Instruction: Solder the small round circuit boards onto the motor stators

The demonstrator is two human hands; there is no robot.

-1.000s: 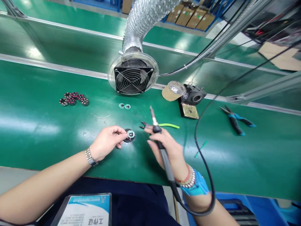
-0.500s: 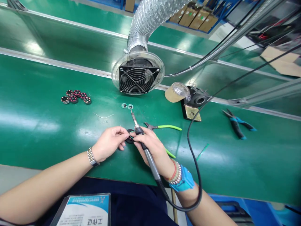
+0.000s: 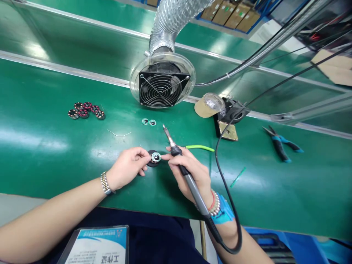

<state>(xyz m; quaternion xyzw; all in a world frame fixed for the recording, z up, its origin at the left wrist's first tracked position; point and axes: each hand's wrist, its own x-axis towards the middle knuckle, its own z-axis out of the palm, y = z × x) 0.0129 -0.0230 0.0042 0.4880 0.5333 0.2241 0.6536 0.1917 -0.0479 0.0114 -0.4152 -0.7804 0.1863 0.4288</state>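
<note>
My left hand (image 3: pixel 128 163) pinches the left edge of a small round circuit board (image 3: pixel 156 157). This board sits on a black round base (image 3: pixel 151 162) on the bench. A soldering iron (image 3: pixel 189 179) lies in my right hand (image 3: pixel 189 168), its tip pointing up and away from me. The right index fingertip is close to the board's right edge; whether it touches I cannot tell. Behind the right hand shows one green handle of the cutters (image 3: pixel 200 147), the rest hidden. Two more round boards (image 3: pixel 149 122) lie farther back, near the iron's tip.
A fume extractor fan (image 3: pixel 162 90) hangs over the back. Several wound motor stators (image 3: pixel 86 110) sit at the left, near a bent wire (image 3: pixel 119 134). To the right are an iron stand (image 3: pixel 229 113), a tape-wrapped cup (image 3: pixel 209 105) and blue-handled pliers (image 3: pixel 282 145). The iron's cable (image 3: pixel 222 172) loops by my right arm.
My right hand has moved right with the soldering iron, away from the round board, which now shows more fully. The left hand stays at the board's edge.
</note>
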